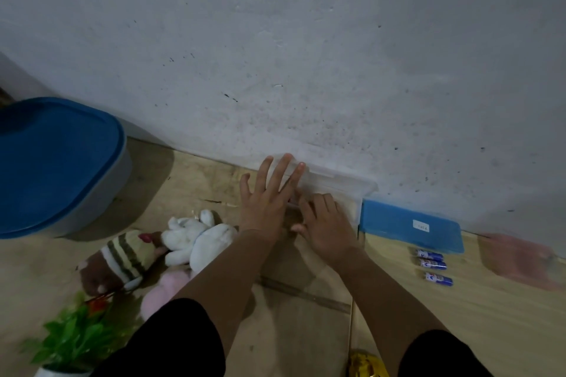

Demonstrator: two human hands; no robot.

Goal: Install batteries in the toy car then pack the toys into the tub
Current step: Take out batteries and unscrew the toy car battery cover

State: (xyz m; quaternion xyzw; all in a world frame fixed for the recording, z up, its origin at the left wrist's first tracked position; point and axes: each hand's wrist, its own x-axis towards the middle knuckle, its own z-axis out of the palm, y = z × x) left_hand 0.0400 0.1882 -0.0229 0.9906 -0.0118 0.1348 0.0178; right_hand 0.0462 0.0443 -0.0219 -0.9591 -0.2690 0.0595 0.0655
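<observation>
At the far left a big grey tub [101,193] with a blue lid [55,162] sits closed on the floor [490,315], close to the wall [306,40]. In front of it lie soft toys in a loose heap: a brown striped one [122,257], a white plush rabbit [196,239] and a pink one [162,288], with a green plastic plant [76,337] at the near edge. In the middle, a clear plastic box [337,190] stands hard against the wall, its long side running along the wall. The left hand [266,202] lies flat and spread over the box's left part, fingers straight and pointing toward the wall, gripping nothing. The right hand [324,226] rests just beside it with fingers curled down onto the box; whether it grips anything I cannot tell. Touching the box's right end lies a flat blue lid with a white label [410,229], long side also following the wall. Just in front of that, three blue and white batteries [433,265] lie side by side, pointing left to right, with bare floor open around them.
</observation>
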